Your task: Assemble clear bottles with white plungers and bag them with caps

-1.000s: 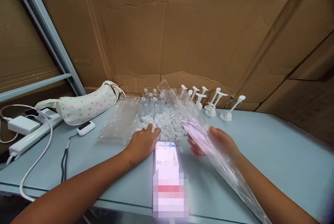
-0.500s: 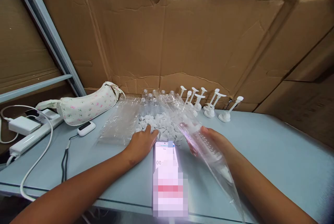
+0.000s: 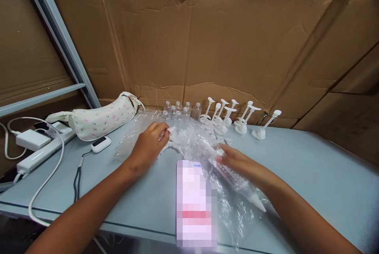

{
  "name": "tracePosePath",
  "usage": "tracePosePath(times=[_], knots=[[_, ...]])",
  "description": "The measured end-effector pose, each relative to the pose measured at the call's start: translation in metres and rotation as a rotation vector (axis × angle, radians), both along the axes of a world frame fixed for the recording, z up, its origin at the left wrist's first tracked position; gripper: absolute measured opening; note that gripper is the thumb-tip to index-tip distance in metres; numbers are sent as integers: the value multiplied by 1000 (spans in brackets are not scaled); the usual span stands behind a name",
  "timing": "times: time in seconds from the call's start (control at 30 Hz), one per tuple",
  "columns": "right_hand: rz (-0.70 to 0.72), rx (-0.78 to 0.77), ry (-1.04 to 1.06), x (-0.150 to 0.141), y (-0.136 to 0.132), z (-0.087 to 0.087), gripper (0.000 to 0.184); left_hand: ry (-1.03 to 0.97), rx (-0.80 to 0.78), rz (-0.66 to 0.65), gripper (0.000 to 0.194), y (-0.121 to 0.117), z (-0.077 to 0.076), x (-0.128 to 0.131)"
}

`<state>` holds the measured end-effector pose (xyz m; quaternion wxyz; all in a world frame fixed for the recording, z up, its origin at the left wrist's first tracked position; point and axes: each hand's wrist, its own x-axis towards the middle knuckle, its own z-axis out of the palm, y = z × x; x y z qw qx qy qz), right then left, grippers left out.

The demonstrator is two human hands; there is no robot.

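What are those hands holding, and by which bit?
The right hand holds a clear plastic bag partway along its right side. The left hand seems to pinch its far end, but I can't be sure.

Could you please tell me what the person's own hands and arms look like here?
Both the left hand and the right hand are without gloves. The left forearm and right forearm are uncovered, with no sleeve, watch or bracelet in view. No ring can be seen, though some fingers are partly hidden.
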<state>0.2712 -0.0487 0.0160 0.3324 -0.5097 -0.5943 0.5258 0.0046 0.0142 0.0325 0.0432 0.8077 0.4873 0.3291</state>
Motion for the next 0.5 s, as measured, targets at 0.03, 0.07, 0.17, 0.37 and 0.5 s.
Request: tracePosePath(times=[0.03,0.07,0.17,0.37,0.5], knots=[[47,19,-18,0,0,-1,53,-96,12,-15,17,1,2,-2],[96,36,-34,-1,0,-3,53,-185,11,-32,16,3,4,-3],[240,70,-79,-3,-2,-6,55,-397,-65,-82,15,3,3,-1],[353,51,-116,-13,-6,-9,59,-571,-201,-136,17,2,-7,12],[369,49,-59,-19,-7,-9,59,-606,-225,-166,17,8,-12,16]])
